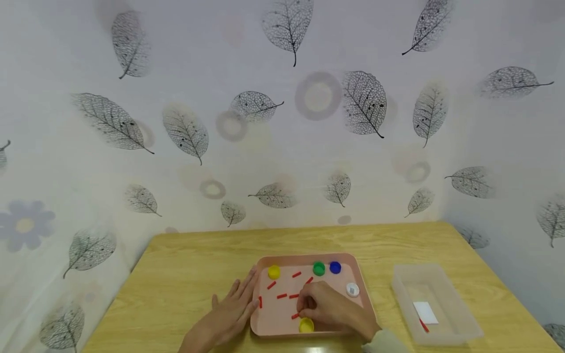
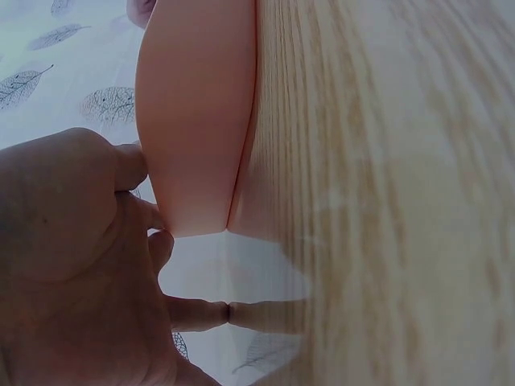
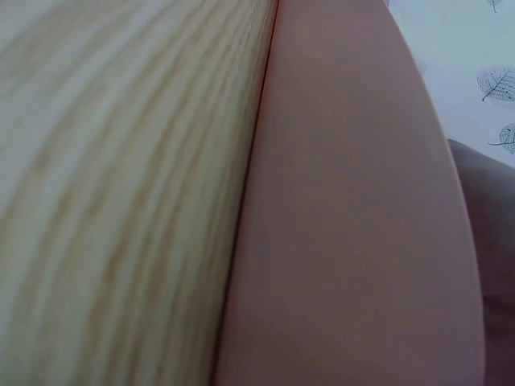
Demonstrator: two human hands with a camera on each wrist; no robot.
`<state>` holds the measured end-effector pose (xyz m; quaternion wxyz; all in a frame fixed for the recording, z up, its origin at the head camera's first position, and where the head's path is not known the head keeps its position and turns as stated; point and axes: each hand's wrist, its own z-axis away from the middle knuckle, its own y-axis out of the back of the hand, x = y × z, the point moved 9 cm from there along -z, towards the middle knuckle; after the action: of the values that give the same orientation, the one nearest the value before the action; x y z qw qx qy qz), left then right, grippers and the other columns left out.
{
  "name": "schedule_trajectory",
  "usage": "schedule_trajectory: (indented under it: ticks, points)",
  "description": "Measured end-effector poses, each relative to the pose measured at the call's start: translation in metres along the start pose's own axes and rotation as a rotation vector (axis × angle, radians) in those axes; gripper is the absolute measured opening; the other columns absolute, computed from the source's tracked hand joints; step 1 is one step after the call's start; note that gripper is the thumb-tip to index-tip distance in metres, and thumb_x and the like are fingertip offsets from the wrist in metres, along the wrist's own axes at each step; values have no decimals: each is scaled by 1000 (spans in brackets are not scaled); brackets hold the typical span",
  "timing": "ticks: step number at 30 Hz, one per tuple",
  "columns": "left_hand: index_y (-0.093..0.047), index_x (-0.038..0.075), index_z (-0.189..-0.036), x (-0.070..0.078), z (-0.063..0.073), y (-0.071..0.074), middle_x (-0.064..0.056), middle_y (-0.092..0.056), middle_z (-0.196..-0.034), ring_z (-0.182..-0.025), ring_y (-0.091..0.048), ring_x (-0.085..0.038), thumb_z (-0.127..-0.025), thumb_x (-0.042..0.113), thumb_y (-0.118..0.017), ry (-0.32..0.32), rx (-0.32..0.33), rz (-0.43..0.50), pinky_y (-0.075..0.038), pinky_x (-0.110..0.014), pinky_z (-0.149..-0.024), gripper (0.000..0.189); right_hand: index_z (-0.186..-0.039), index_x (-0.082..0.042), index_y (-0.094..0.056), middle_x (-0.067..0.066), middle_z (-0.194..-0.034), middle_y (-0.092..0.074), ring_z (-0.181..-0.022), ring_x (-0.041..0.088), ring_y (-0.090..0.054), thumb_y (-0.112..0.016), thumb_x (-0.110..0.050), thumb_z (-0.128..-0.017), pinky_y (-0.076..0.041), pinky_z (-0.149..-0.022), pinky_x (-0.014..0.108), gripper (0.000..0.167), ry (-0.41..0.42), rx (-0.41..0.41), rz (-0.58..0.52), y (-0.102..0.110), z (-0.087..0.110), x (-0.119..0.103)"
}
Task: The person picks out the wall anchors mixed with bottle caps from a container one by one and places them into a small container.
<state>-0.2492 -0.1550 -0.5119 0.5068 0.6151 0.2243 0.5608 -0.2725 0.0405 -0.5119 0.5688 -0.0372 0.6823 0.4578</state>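
Pink tray (image 1: 273, 316) lies toward the near edge of the wooden desk (image 1: 176, 279); a translucent box (image 1: 425, 292) stands by the desk's near right corner. The left hand (image 1: 227, 316), fingers straight, touches the tray's left edge; the right hand (image 1: 324, 305) crosses its near right corner. A yellow cap (image 1: 274, 272) sits in the tray's far left corner — green (image 1: 319, 268) and blue caps (image 1: 335, 267) along the far edge, a white cap (image 1: 352, 289) by the right. Red sticks (image 1: 281, 296) lie scattered — the right hand pinches one (image 1: 295, 316).
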Motion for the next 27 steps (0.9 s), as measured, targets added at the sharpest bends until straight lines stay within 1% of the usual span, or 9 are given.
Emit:
schedule_trajectory:
  ticks: [6, 11, 17, 23, 27]
  points:
    - [-9, 23, -167, 2, 1, -1, 6, -5, -173, -152, -21, -45, -111, 53, -27, -17, 4, 2, -9, -91, -96, 66, -83, -16, -72, -11, -73, -63, -64, 0, -53, -77, -11, -92, -46, -58, 18, 12, 15, 3, -8, 1, 2, -2]
    - [-11, 24, -167, 2, 0, -2, 6, -6, -173, -152, -23, -44, -111, 54, -27, -7, 6, -4, -10, -91, -96, 66, -83, -17, -71, -12, -73, -63, -64, 0, -54, -77, -14, -93, -47, -58, 18, 12, 35, 32, -1, 2, 4, -3]
    - [-11, 23, -167, 2, 1, -2, 6, -7, -173, -151, -25, -43, -111, 53, -28, -3, 16, -17, -12, -92, -95, 66, -87, -19, -69, -14, -78, -64, -69, 0, -57, -76, -14, -92, -51, -63, 20, 10, 51, 111, 32, 7, 10, -5]
    - [-11, 24, -167, 2, 2, -1, 7, -8, -173, -151, -26, -43, -110, 53, -29, -7, 26, -13, -13, -92, -94, 66, -89, -20, -67, -13, -83, -62, -75, 1, -57, -77, -9, -89, -54, -67, 21, 15, 125, 218, 66, 16, 20, -12]
    - [-11, 23, -167, 2, 2, -1, 6, -9, -173, -151, -25, -44, -111, 53, -29, -9, 22, 2, -11, -92, -94, 67, -90, -21, -66, -15, -83, -60, -75, 1, -56, -76, -9, -89, -53, -68, 21, 14, 149, 256, 97, 22, 26, -17]
